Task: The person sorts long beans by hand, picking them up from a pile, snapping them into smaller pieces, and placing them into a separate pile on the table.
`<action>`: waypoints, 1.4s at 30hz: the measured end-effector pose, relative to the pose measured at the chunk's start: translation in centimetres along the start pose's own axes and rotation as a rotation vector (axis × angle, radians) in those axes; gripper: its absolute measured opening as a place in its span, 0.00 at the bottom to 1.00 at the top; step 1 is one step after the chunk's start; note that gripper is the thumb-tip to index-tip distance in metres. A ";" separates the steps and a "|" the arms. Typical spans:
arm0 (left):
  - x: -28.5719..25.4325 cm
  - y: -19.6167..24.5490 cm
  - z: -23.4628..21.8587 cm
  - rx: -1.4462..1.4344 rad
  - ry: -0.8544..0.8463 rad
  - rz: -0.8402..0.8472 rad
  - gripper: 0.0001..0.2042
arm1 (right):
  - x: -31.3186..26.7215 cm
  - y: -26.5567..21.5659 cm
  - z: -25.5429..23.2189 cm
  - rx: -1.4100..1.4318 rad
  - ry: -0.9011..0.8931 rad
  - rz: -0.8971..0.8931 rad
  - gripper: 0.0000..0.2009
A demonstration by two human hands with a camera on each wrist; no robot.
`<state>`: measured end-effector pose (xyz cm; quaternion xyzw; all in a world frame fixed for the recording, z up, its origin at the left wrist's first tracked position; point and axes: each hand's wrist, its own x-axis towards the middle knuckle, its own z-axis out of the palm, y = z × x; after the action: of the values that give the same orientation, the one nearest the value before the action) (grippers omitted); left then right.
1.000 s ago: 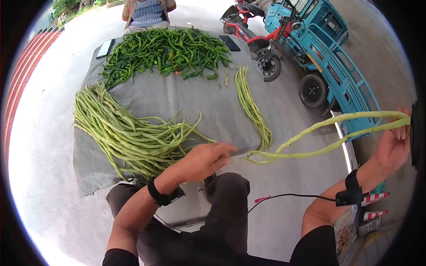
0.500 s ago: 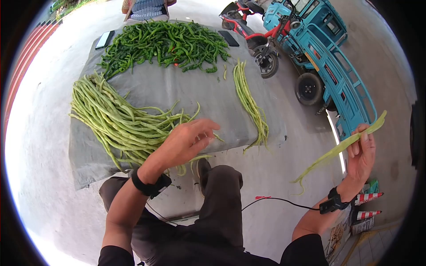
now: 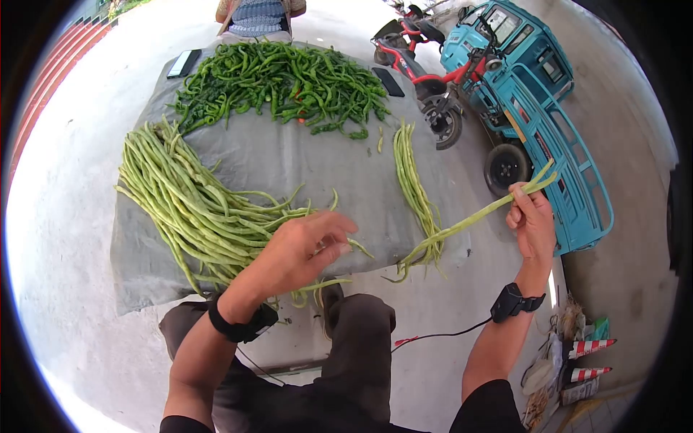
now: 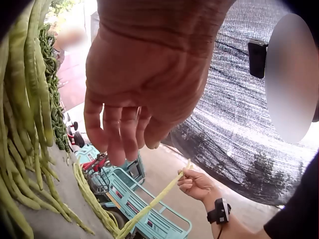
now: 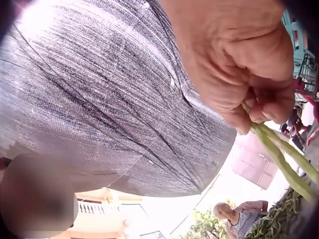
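My right hand (image 3: 533,220) pinches long green beans (image 3: 480,215) near one end, out past the cloth's right side; their far ends cross the lower end of a small bean bundle (image 3: 411,177). In the right wrist view, thumb and fingers of that hand (image 5: 249,74) close on the beans (image 5: 281,164). My left hand (image 3: 307,242) is over the right end of the large bean pile (image 3: 188,202), fingers loosely bent. The left wrist view shows the left hand (image 4: 144,89) with nothing in its fingers.
Green peppers (image 3: 281,83) lie at the cloth's far side between two phones (image 3: 183,63) (image 3: 388,81). A person (image 3: 258,18) sits beyond. At the right stand a red tricycle (image 3: 433,79) and a blue cargo vehicle (image 3: 552,137). A cable (image 3: 440,335) runs above my lap.
My right hand has come inward from the far right with the beans, whose far ends now overlap the small bundle. The left hand has shifted slightly left from its earliest position.
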<state>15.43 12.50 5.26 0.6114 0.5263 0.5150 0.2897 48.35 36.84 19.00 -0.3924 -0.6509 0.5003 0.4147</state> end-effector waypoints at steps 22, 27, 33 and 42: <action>0.1 -0.5 -2.6 0.014 0.076 -0.076 0.12 | 29.0 21.7 16.3 -0.746 -0.170 0.194 0.11; 0.6 -0.7 -2.5 0.011 0.061 -0.086 0.13 | 29.6 25.0 15.9 -1.050 -0.111 -0.051 0.16; 0.9 -0.9 -1.7 0.019 0.083 -0.068 0.12 | 27.3 25.5 15.7 -1.087 -0.048 -0.258 0.23; 0.6 -1.2 -0.6 0.029 0.107 -0.001 0.11 | 25.0 22.4 14.4 -0.816 -0.148 -0.312 0.16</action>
<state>14.42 13.25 4.57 0.5868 0.5489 0.5392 0.2523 28.40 59.61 -1.46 -0.3839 -0.8747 0.1604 0.2485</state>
